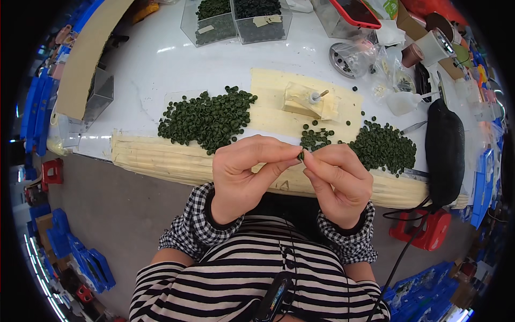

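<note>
Between my fingertips, above the table's front edge, is a small dark green round cap-like part [301, 156]. My left hand [244, 174] pinches it from the left with thumb and forefinger. From the right, my right hand [343, 185] meets it in a pinch too, and the fingers hide most of it. Beyond my left hand lies a large heap of the same green parts [206, 119]. A second heap [383, 147] spreads to the right, past my right hand. A smaller group [315, 138] sits just behind my fingertips.
A taped block with an upright pin [311, 102] stands on beige tape. Clear bins of dark parts [260, 24] stand at the back. A white squeeze bottle [405, 102], a metal lid [346, 59] and a black padded object [444, 153] are on the right. Cardboard [91, 59] rises at left.
</note>
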### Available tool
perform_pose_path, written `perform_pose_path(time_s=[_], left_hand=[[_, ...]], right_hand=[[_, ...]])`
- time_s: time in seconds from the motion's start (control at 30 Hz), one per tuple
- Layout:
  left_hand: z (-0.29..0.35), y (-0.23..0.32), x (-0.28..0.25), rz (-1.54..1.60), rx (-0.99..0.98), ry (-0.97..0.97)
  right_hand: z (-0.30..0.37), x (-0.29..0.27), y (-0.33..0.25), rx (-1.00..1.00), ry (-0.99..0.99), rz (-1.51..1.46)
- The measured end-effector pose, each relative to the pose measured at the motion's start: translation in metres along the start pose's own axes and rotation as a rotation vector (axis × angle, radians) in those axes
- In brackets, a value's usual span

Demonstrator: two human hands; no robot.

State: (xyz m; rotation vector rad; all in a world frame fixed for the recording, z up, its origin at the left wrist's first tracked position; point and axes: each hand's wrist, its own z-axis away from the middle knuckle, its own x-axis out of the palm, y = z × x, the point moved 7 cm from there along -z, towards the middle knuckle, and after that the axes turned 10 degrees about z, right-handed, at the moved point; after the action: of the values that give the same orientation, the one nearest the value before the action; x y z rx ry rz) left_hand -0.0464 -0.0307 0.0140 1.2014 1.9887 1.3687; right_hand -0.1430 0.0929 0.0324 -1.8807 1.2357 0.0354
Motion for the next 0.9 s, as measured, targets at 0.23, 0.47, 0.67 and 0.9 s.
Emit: perform_pose_path(time_s=[0.23, 0.47, 0.67, 0.9], left_hand=[[0.0, 0.002, 0.001, -0.065, 0.055, 0.003], [0.0, 0.003, 0.003, -0.117, 0.11, -0.017], [0.002, -0.004, 0.003, -0.055, 0.068, -0.006], [0.003, -0.01, 0.003, 0.03, -0.013, 0.017]], right_hand=[[0.0, 0.0, 0.001, 0.056, -0.018, -0.044], [0.002, 0.0, 0.001, 0.125, -0.031, -0.065], [0.004, -0.001, 0.004, 0.184, -0.059, -0.069], [0.004, -0.003, 0.003, 0.181, -0.042, -0.053]])
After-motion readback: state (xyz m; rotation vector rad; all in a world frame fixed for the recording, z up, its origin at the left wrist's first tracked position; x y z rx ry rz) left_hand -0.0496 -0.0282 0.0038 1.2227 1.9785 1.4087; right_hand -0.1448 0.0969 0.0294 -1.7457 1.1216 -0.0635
